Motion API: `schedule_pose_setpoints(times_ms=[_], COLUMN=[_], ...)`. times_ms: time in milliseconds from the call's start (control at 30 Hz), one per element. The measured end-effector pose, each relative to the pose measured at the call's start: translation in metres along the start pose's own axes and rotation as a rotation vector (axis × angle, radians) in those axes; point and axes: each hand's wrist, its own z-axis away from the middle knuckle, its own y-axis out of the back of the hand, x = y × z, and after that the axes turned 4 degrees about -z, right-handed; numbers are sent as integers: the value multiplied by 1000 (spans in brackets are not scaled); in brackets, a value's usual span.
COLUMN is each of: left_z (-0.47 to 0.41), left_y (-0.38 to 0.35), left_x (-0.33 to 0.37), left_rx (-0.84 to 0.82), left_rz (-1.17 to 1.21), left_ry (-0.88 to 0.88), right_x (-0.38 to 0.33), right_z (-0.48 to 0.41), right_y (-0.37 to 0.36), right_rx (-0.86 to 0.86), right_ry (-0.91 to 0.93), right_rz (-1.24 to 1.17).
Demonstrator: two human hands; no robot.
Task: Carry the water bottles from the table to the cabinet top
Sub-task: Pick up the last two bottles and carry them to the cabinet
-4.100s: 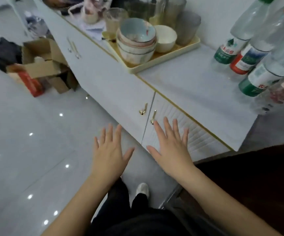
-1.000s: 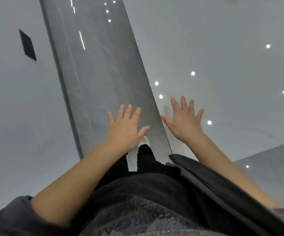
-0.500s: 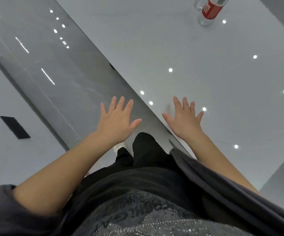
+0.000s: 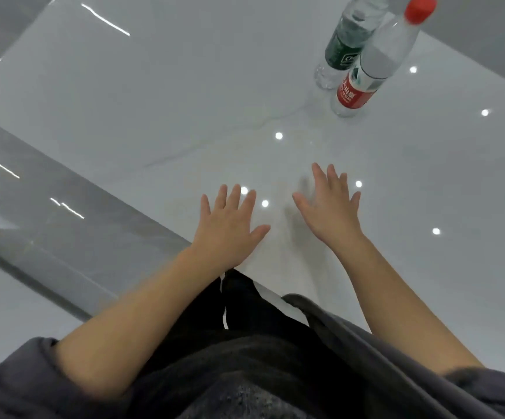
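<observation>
green-label bottle (image 4: 344, 49) cap cut off, label print perhaps blurred

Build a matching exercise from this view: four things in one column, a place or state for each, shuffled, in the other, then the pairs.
Column one
1. left hand
2. right hand
3. red-label bottle
4. green-label bottle

Column two
A. behind the other bottle, top out of frame
B. open, at the near edge of the table
C. red cap, upright
D. open, nearer the bottles

Pairs: 1-B, 2-D, 3-C, 4-A
</observation>
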Motion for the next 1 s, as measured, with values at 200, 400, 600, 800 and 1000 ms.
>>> schedule_pose_setpoints(times_ms=[200, 400, 600, 800, 1000], left_z=[-90, -210, -294, -335, -336], left_y=[44, 78, 116, 144, 144], left_x=[-14, -12, 14, 41, 46], left_rx=[-89, -35, 73, 26, -33], left_rz=[-44, 26, 275, 643, 632], left_ry=[-184, -337, -403, -572, -557], right_x=[-18, -15, -21, -15, -7], right_z=[-45, -89, -143, -187, -188], right_y=[23, 33, 43, 49, 42], right_rx=[124, 414, 639, 799, 802], right_ry=[-175, -362, -307, -323, -345], right_rz=[-133, -571, -864, -1103, -1106])
